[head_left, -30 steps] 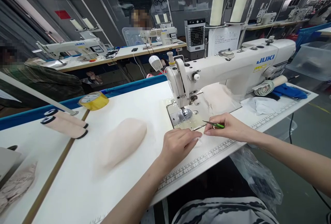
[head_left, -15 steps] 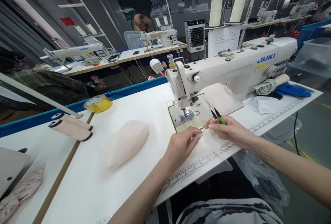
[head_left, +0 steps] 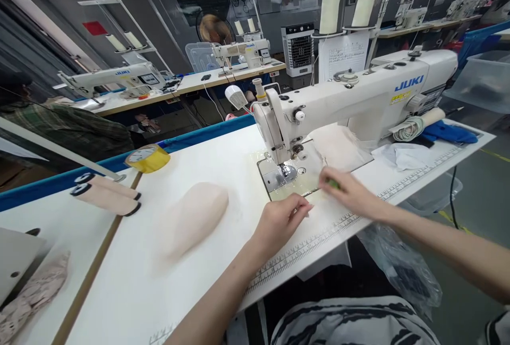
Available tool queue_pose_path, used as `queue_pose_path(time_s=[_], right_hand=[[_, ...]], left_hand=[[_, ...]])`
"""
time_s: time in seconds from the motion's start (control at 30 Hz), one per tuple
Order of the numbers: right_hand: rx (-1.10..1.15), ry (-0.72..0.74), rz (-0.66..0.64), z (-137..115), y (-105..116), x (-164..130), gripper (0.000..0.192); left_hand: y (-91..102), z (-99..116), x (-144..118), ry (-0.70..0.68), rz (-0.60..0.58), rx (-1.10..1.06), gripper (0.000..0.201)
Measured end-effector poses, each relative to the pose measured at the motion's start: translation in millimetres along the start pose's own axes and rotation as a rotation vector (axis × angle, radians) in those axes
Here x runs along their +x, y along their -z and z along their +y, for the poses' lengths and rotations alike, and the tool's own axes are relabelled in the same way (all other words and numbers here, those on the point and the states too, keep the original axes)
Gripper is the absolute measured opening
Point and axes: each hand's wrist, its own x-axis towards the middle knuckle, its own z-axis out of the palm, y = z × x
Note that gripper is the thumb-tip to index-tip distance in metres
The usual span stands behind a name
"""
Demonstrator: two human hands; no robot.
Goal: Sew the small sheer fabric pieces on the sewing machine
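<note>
My left hand point(head_left: 281, 220) is closed in a pinch over the table in front of the sewing machine point(head_left: 274, 127). Whatever its fingertips hold, if anything, is too small to make out. To its right, my right hand point(head_left: 348, 191) grips green-handled thread snips point(head_left: 333, 183); their blades are hidden now and the fingers are slightly blurred. Behind the right hand, a pale beige fabric piece point(head_left: 338, 146) lies beside the machine's needle plate point(head_left: 274, 180). A beige moulded cup point(head_left: 199, 215) rests on the table left of my left hand.
Yellow tape point(head_left: 147, 158) and two beige thread spools point(head_left: 105, 199) lie at the left. White cloth point(head_left: 408, 156), a rolled bundle point(head_left: 414, 127) and blue fabric point(head_left: 450, 132) are at the right. A ruler strip point(head_left: 295, 252) runs along the front edge. A person point(head_left: 67, 127) sits at the far left.
My right hand has turned and risen slightly, and the snips' dark blades are no longer visible. My left hand keeps its pinch in nearly the same place. The view has shifted a little.
</note>
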Motion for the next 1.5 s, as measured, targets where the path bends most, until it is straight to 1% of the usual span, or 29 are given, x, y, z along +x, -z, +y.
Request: queue_pose_path(time_s=[0.03, 0.07, 0.1, 0.17, 0.23, 0.27, 0.33, 0.37, 0.43, 0.5, 0.53, 0.6, 0.63, 0.7, 0.73, 0.77, 0.8, 0.87, 0.93, 0.97, 1.03, 1.1, 1.17, 1.23, 1.4, 1.5], right_hand=[[-0.039, -0.015, 0.057, 2, 7, -1, 0.021], [-0.064, -0.022, 0.084, 3, 14, -3, 0.02], [-0.098, -0.031, 0.068, 4, 22, -6, 0.02], [-0.09, -0.063, -0.077, 4, 40, -14, 0.02], [-0.129, -0.146, -0.158, 3, 59, -22, 0.021], [-0.182, -0.169, -0.152, 3, 67, -26, 0.025], [-0.316, -0.159, -0.05, 4, 78, -31, 0.039], [-0.359, -0.155, 0.01, 3, 80, -32, 0.042], [-0.362, -0.13, 0.107, -1, 73, -34, 0.039], [-0.269, -0.055, 0.142, -9, 52, -34, 0.032], [-0.212, 0.011, 0.144, -13, 39, -32, 0.032], [-0.155, 0.112, 0.077, -18, 12, -27, 0.041], [-0.137, 0.144, 0.073, -18, 1, -23, 0.037], [-0.081, 0.163, 0.121, -13, -14, -14, 0.012], [-0.063, 0.157, 0.149, -8, -17, -10, 0.005], [-0.05, 0.161, 0.173, -4, -19, -7, 0.004], [-0.043, 0.18, 0.192, 0, -18, -5, 0.008], [-0.039, 0.256, 0.206, 4, -17, -3, 0.014], [-0.045, 0.315, 0.205, 4, -16, -5, 0.015], [-0.053, 0.316, 0.199, 2, -17, -6, 0.014], [-0.07, 0.27, 0.184, -1, -20, -7, 0.01], [-0.083, 0.219, 0.16, -2, -23, -7, 0.016], [-0.083, 0.214, 0.147, -2, -25, -6, 0.019], [-0.074, 0.228, 0.138, 0, -25, -4, 0.016], [-0.092, 0.19, 0.098, 2, -19, -1, 0.016], [-0.092, 0.168, 0.115, 2, -12, -1, 0.014]], left_hand=[[0.1, 0, 0, -0.017, 0.018, -0.008, 0.013], [0.6, 0, 0, -0.014, 0.034, -0.021, 0.012], [1.2, 0, 0, 0.007, 0.053, -0.04, 0.011], [3.1, 1, 2, 0.085, 0.077, -0.096, 0.01], [5.1, 3, 4, 0.172, 0.089, -0.172, 0.01], [6.0, 4, 5, 0.207, 0.094, -0.211, 0.011], [7.2, 6, 6, 0.262, 0.101, -0.27, 0.012], [7.5, 6, 7, 0.282, 0.106, -0.286, 0.012], [7.4, 8, 7, 0.316, 0.107, -0.301, 0.013], [7.0, 9, 8, 0.341, 0.1, -0.307, 0.014], [7.0, 10, 8, 0.348, 0.095, -0.316, 0.014], [7.3, 11, 9, 0.351, 0.086, -0.346, 0.015], [7.7, 11, 9, 0.351, 0.079, -0.365, 0.015], [8.9, 11, 10, 0.357, 0.064, -0.402, 0.016], [9.6, 10, 10, 0.363, 0.058, -0.414, 0.016], [10.2, 9, 10, 0.37, 0.052, -0.42, 0.016], [10.7, 9, 10, 0.377, 0.045, -0.422, 0.016], [11.4, 7, 9, 0.382, 0.025, -0.423, 0.014], [11.5, 6, 8, 0.377, -0.001, -0.427, 0.013], [11.5, 5, 8, 0.371, -0.009, -0.426, 0.013], [11.1, 5, 8, 0.358, -0.008, -0.411, 0.013], [10.7, 5, 8, 0.359, -0.005, -0.392, 0.014], [10.2, 5, 8, 0.364, -0.008, -0.381, 0.014], [9.6, 6, 8, 0.363, -0.013, -0.377, 0.015], [8.8, 6, 8, 0.36, -0.036, -0.376, 0.014], [9.4, 7, 8, 0.375, -0.06, -0.374, 0.016]])
